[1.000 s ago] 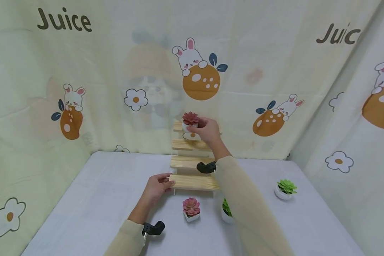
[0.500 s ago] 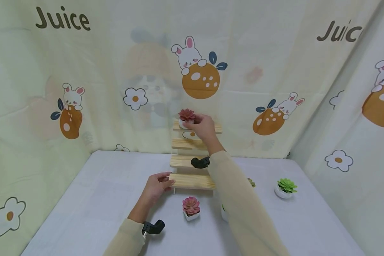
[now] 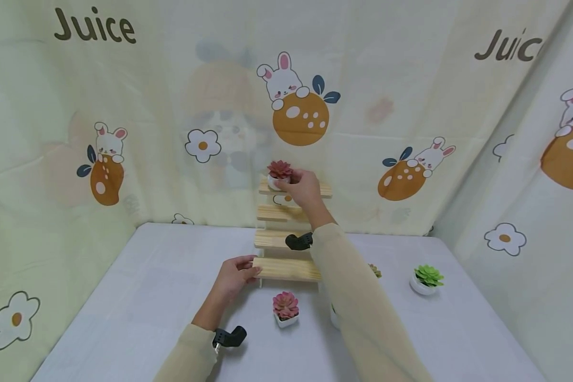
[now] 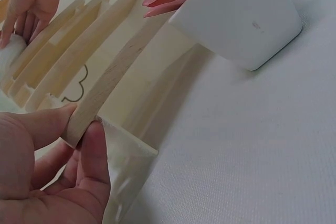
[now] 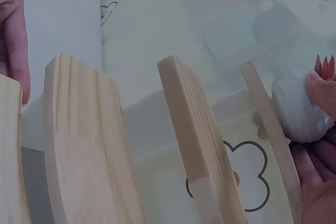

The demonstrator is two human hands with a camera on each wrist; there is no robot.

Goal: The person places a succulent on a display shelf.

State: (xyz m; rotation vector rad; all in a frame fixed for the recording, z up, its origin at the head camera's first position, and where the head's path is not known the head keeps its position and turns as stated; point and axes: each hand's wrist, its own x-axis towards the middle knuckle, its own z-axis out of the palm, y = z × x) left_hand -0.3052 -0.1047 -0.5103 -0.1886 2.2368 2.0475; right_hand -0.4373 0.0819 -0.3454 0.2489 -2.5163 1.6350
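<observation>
A stepped wooden shelf [image 3: 286, 269] with several tiers stands at the back of the table. My right hand [image 3: 305, 190] holds a dark red potted succulent [image 3: 279, 171] by its round white pot at the left part of the top tier. In the right wrist view that white pot [image 5: 300, 107] is right at the top board, thumb and fingers around it. My left hand [image 3: 234, 278] pinches the left end of the lowest board [image 4: 113, 77] between thumb and fingers. In front of the shelf stands a pink succulent [image 3: 285, 309] in a square white pot.
A bright green succulent [image 3: 427, 279] in a round white pot stands at the right of the table. Another plant [image 3: 375, 270] and a white pot [image 3: 335, 318] are partly hidden by the right sleeve [image 3: 363, 297]. A printed curtain [image 3: 353, 159] hangs close behind the shelf.
My right hand has moved the dark red succulent slightly left on the top tier, then nearly stopped. The left hand keeps its grip on the lowest board.
</observation>
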